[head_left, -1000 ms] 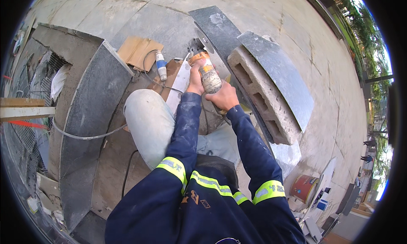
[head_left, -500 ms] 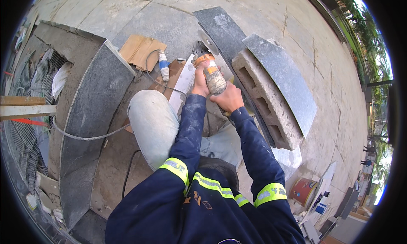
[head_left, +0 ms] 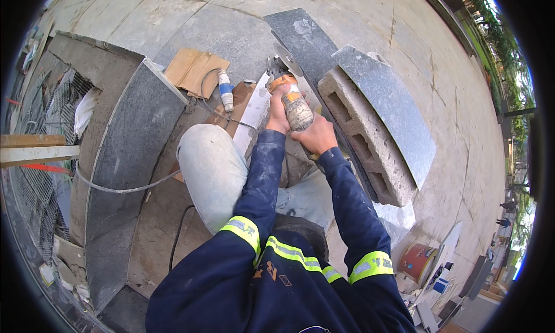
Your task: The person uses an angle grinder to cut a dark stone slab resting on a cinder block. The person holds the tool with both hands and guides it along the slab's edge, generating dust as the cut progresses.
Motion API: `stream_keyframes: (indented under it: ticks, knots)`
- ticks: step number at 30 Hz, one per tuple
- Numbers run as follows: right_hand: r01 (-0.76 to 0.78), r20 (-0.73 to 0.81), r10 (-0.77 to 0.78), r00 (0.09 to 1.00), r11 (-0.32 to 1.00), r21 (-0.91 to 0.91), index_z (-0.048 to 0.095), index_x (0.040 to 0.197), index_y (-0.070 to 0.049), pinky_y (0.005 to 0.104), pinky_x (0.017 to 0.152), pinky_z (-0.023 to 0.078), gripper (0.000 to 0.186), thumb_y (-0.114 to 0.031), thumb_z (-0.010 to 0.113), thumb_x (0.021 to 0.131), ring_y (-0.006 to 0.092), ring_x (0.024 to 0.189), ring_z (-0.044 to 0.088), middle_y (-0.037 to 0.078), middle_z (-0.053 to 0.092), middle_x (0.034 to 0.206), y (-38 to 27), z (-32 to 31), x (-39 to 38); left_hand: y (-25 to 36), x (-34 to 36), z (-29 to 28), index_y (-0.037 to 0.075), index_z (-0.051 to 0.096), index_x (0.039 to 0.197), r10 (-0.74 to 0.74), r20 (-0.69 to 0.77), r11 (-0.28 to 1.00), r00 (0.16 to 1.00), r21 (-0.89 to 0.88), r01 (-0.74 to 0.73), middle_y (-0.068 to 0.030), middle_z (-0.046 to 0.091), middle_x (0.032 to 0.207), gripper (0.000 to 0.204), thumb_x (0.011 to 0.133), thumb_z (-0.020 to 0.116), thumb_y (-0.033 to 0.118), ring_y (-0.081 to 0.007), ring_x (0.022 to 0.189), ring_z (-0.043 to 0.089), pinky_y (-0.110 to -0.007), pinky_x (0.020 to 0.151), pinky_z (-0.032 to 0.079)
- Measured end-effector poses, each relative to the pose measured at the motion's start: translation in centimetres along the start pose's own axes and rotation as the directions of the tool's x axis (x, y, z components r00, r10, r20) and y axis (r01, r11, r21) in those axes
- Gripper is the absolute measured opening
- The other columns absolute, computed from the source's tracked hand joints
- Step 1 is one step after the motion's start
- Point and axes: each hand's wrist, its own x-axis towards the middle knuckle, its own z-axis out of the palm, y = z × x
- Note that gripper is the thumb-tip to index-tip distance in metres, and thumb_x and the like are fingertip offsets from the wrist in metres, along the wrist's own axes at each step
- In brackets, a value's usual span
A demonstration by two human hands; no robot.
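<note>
The left hand (head_left: 279, 112) and right hand (head_left: 318, 135) curl tightly round a dusty orange-and-white angle grinder (head_left: 299, 111), beside a dark grey stone slab (head_left: 303, 37). The red cylindrical bucket (head_left: 417, 260) stands lower right, contents indiscernible.

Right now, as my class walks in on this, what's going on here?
A person in a navy jacket holds an angle grinder: left grip near its head, right grip at its rear. The disc is close beside a grey slab; contact can't be told. A hollow block lies to the right.
</note>
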Motion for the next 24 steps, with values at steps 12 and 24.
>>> stream_keyframes:
  ticks: [12,24]
  knots:
    - [-0.030,-0.013,0.029,0.999,0.999,-0.013,0.062,0.093,0.004,0.0383,0.079,0.052,0.055,-0.033,0.076,0.056,0.0352,0.086,0.065,0.022,0.067,0.088,0.1,-0.2,0.4,-0.1,0.6,0.0,0.003,0.048,0.105,-0.018,-0.037,1.000,0.999,0.003,0.018,-0.0156,0.059,0.084,0.046,0.077,0.060,0.037,-0.0318,0.070,0.063,-0.043,0.058,0.056]
    - [-0.067,0.085,0.067,0.994,0.998,0.001,0.066,0.092,0.005,0.0352,0.078,0.053,0.057,-0.034,0.078,0.053,0.0323,0.086,0.067,0.023,0.067,0.092,-1.5,-1.3,2.8,1.5,2.6,0.8,0.004,0.045,0.107,-0.043,-0.080,0.999,0.996,0.017,0.044,-0.0161,0.058,0.080,0.047,0.075,0.064,0.034,-0.0300,0.065,0.062,-0.042,0.060,0.057]
